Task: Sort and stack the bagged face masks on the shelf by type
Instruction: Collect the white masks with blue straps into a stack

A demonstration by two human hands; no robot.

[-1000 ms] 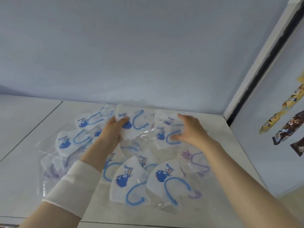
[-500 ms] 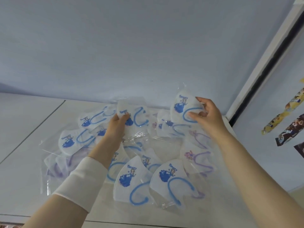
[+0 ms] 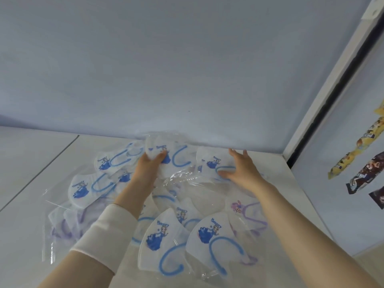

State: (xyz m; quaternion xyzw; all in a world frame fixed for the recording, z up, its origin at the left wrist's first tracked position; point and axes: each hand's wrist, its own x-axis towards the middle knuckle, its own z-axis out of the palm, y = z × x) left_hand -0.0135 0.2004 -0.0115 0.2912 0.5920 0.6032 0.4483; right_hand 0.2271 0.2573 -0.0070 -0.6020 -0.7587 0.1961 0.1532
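Several clear-bagged white face masks lie scattered on the white shelf (image 3: 31, 163). Most carry a blue print and blue ear loops, such as the two nearest me (image 3: 160, 240) (image 3: 214, 235). A purple-print mask (image 3: 245, 208) lies at the right and more purple ones (image 3: 62, 223) at the left. My left hand (image 3: 148, 165) pinches a blue-print mask (image 3: 178, 156) at the back of the pile, thumb on top. My right hand (image 3: 241, 169) lies flat with fingers spread on another blue-print mask (image 3: 212, 161) by the back wall.
The shelf's back wall rises just behind the pile. A white and black upright (image 3: 324, 96) borders the right side. Snack packets (image 3: 353, 148) hang on the panel beyond it. A seam in the shelf (image 3: 41, 167) runs to the left of the masks.
My right hand had lifted a blue-print mask at the back right; it has now lowered it onto the pile and spread flat on it. My left hand has kept its grip.
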